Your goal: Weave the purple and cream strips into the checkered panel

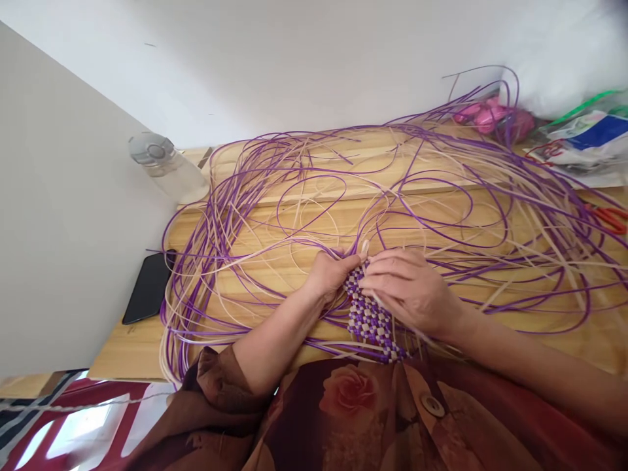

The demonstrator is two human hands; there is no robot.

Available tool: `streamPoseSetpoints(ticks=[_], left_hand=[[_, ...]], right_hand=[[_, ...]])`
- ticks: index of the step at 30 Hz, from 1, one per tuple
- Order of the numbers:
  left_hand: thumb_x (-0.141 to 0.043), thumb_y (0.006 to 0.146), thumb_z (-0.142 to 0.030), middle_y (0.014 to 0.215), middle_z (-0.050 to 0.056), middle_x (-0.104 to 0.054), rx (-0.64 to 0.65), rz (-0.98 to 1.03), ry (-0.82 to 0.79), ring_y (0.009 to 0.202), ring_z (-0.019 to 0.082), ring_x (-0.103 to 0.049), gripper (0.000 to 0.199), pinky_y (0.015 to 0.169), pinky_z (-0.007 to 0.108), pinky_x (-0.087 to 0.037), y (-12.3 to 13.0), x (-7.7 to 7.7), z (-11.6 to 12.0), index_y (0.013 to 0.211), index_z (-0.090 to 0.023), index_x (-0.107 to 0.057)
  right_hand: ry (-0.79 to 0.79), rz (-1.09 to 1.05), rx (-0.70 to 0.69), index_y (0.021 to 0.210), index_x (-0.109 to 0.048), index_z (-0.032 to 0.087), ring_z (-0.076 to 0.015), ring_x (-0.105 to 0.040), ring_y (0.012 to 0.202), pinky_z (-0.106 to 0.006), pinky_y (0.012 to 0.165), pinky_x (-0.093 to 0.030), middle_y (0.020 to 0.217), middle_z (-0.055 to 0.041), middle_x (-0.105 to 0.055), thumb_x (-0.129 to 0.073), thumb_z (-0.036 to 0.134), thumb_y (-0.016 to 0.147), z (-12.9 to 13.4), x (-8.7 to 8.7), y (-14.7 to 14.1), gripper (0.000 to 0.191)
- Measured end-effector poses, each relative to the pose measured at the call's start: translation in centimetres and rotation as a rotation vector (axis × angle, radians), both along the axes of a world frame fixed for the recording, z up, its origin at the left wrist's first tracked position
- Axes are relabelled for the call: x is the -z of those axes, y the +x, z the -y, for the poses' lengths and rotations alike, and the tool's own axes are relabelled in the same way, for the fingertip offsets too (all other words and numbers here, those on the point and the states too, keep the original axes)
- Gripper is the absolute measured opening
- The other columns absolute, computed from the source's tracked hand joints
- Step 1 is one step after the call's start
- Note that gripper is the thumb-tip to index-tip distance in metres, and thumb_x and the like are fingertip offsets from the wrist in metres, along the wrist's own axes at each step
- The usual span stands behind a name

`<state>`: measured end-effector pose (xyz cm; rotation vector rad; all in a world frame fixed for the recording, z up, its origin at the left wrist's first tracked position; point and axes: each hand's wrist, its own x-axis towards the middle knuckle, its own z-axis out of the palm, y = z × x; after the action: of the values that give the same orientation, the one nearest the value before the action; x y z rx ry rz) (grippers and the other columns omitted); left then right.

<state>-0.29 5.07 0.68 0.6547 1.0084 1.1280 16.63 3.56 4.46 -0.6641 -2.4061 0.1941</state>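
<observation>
The woven piece (pixel 370 317), a purple-and-cream check, runs from between the hands down towards the wearer's lap; clock directions here are taken from it, with 12 o'clock away from the wearer. At its 11 o'clock, the left hand (pixel 326 275) pinches the upper end, thumb on top. At its 1 o'clock, the right hand (pixel 415 288) has its fingers curled in at that same end, apparently gripping a pale strand (pixel 366 247) that stands up in a small loop between the hands; the exact fingertip contact is hidden.

Loose purple and cream strands (pixel 235 190) sweep over the table (pixel 314 226) from 9 round to 3 o'clock. The bottle (pixel 169 167) is at 10, the phone (pixel 148 288) at 9, the pink bundle (pixel 485 118) at 1, and the red handles (pixel 611 219) between 2 and 3.

To work this loop well, the left thumb should pin the last crossing while the right hand draws the strand in slowly, flat and untwisted. Even tension matters: too hard a tug could pucker the checks, too little leaves gaps. Snags look likely, so neighbouring strands are best kept fanned apart.
</observation>
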Motion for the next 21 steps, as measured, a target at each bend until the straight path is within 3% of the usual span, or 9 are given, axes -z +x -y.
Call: streamPoseSetpoints(ticks=[5,8,10,14,16,19,21], left_hand=[[-0.090,0.049,-0.033,0.064,0.004,-0.069,-0.012,0.020,-0.010,0.057,0.014,-0.061,0.038,0.060,0.028,-0.047,0.1,0.2,0.0,0.073,-0.010,-0.072],[-0.091,0.051,-0.035,0.067,0.006,-0.071,0.019,0.025,-0.009,0.060,0.015,-0.063,0.039,0.064,0.029,-0.048,0.0,0.2,0.1,0.074,-0.009,-0.073],[-0.092,0.049,-0.034,0.067,0.006,-0.071,0.025,0.037,-0.011,0.059,0.015,-0.062,0.039,0.063,0.028,-0.048,-0.1,0.2,0.1,0.071,-0.010,-0.072],[-0.094,0.042,-0.029,0.066,0.005,-0.071,0.019,0.054,-0.043,0.059,0.014,-0.062,0.041,0.063,0.028,-0.049,0.0,0.1,0.2,0.071,-0.010,-0.072],[-0.094,0.040,-0.027,0.070,0.006,-0.072,0.025,0.037,-0.052,0.061,0.015,-0.063,0.043,0.065,0.029,-0.050,0.1,0.0,0.2,0.073,-0.009,-0.073],[-0.094,0.040,-0.025,0.073,0.008,-0.073,0.010,0.010,-0.077,0.063,0.016,-0.065,0.043,0.067,0.031,-0.052,0.3,-0.3,0.3,0.074,-0.008,-0.074],[-0.094,0.040,-0.026,0.071,0.008,-0.073,-0.006,-0.004,-0.106,0.061,0.017,-0.065,0.042,0.066,0.032,-0.053,0.4,-0.4,0.3,0.073,-0.009,-0.074]], right_hand=[[-0.403,-0.244,0.301,0.086,-0.075,0.018,-0.0179,-0.067,0.088,-0.030,0.084,-0.050,0.092,-0.0055,-0.074,-0.064,0.028,0.088,-3.3,-0.2,0.5,0.014],[-0.677,-0.200,0.347,0.081,-0.074,0.016,-0.0184,-0.067,0.077,-0.029,0.072,-0.050,0.083,-0.0053,-0.074,-0.065,0.035,0.085,-4.4,0.8,0.4,0.021],[-0.738,-0.179,0.369,0.081,-0.074,0.016,-0.0182,-0.066,0.075,-0.028,0.070,-0.048,0.082,-0.0053,-0.074,-0.065,0.039,0.083,-4.4,1.5,0.1,0.025],[-0.726,-0.145,0.395,0.079,-0.075,0.017,-0.0172,-0.064,0.072,-0.027,0.066,-0.045,0.077,-0.0039,-0.073,-0.063,0.041,0.083,-4.5,2.3,-0.5,0.027],[-0.762,-0.083,0.330,0.078,-0.075,0.017,-0.0171,-0.064,0.071,-0.027,0.064,-0.045,0.075,-0.0036,-0.072,-0.061,0.039,0.084,-5.3,1.7,0.0,0.026],[-0.650,0.165,0.287,0.076,-0.075,0.019,-0.0181,-0.064,0.068,-0.028,0.062,-0.044,0.075,-0.0036,-0.073,-0.063,0.032,0.082,-6.8,-1.6,2.1,0.019],[-0.321,0.228,0.508,0.078,-0.075,0.019,-0.0202,-0.063,0.070,-0.031,0.062,-0.040,0.079,-0.0062,-0.073,-0.063,0.026,0.083,-6.8,-5.2,4.0,0.015]])
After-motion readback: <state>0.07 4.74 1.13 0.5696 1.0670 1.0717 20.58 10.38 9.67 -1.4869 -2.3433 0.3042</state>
